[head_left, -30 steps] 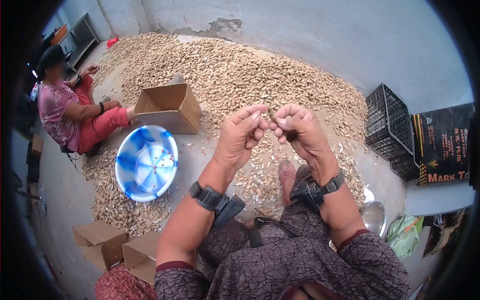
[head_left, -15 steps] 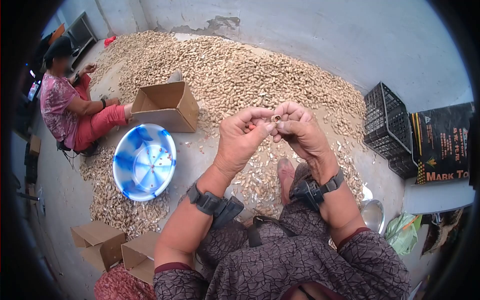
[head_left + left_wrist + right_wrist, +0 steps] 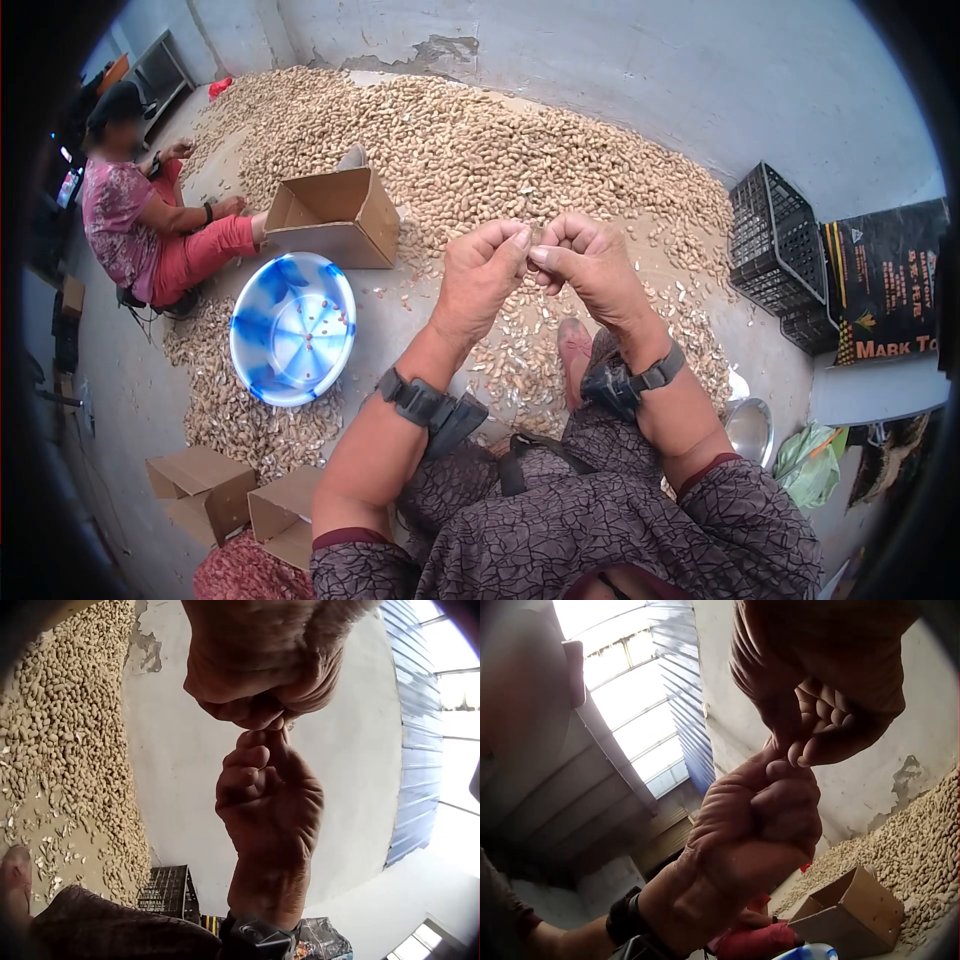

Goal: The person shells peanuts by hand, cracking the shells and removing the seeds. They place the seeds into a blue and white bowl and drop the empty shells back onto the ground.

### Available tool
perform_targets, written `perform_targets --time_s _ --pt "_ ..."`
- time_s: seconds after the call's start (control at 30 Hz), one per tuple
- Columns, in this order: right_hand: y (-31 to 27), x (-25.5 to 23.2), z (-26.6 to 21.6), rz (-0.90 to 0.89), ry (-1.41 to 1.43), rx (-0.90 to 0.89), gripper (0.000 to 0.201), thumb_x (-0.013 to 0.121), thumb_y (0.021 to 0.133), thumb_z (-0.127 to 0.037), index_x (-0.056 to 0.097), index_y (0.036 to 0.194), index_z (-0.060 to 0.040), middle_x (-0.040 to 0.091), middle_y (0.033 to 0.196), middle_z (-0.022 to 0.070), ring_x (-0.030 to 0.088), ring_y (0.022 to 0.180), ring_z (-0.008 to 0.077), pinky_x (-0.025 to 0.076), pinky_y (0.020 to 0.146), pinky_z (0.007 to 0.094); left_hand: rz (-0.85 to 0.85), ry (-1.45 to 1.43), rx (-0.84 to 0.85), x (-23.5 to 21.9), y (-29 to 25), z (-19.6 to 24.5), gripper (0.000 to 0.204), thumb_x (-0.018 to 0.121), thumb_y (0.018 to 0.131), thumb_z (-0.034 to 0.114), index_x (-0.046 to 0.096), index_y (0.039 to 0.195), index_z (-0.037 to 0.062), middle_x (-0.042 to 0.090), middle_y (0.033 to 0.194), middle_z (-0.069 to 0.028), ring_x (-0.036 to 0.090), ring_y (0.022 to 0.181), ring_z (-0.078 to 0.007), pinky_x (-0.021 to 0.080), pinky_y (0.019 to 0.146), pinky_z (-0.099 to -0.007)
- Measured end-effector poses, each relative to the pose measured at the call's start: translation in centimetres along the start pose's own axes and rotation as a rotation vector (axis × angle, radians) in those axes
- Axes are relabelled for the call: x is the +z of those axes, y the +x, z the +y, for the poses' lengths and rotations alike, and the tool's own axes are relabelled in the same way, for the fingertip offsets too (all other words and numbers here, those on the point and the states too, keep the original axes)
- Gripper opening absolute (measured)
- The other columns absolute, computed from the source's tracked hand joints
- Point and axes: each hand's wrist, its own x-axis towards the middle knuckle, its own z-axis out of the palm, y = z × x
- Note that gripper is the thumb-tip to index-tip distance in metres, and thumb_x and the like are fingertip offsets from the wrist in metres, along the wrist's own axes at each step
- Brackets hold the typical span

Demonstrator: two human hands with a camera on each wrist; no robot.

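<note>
Over the peanut heap, both hands meet with thumbs and fingertips close together at one peanut (image 3: 537,233). It is small, and the fingers mostly cover it. The left hand (image 3: 478,278) pinches it from the left, its other fingers curled in. From the other side the right hand (image 3: 592,262) pinches it between thumb and forefinger. In the left wrist view the fingertips of the right hand (image 3: 270,796) touch those of the left hand (image 3: 262,656). A blue-and-white basin (image 3: 275,350) with several reddish kernels stands to the left.
Unshelled peanuts (image 3: 450,150) spread along the wall. Broken shells lie between the feet and under the basin. A cardboard box (image 3: 372,232) stands ahead of the basin, black crates (image 3: 765,240) at right, a metal bowl (image 3: 748,430) near the right elbow. Another person (image 3: 130,220) sits at left.
Half a second ago an opened shell showed between the fingertips, with reddish kernels at the left fingers. Now the left fingers have drawn back slightly, and the open shell and kernels no longer show.
</note>
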Motion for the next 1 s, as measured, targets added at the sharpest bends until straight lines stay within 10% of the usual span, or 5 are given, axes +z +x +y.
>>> perform_targets --time_s 1.0 --pt "0.0 0.0 -0.4 0.044 0.125 -0.064 0.018 0.064 0.073 -0.007 0.059 0.087 0.0029 0.060 0.079 0.0068 0.056 0.073 0.0111 0.045 0.068 0.0235 -0.254 -0.285 -0.348 0.8 -0.4 0.6 0.025 0.042 0.091 0.023 0.053 0.087 0.0009 0.051 0.063 -0.0011 0.038 0.043 -0.0028 0.029 0.038 -0.0143"
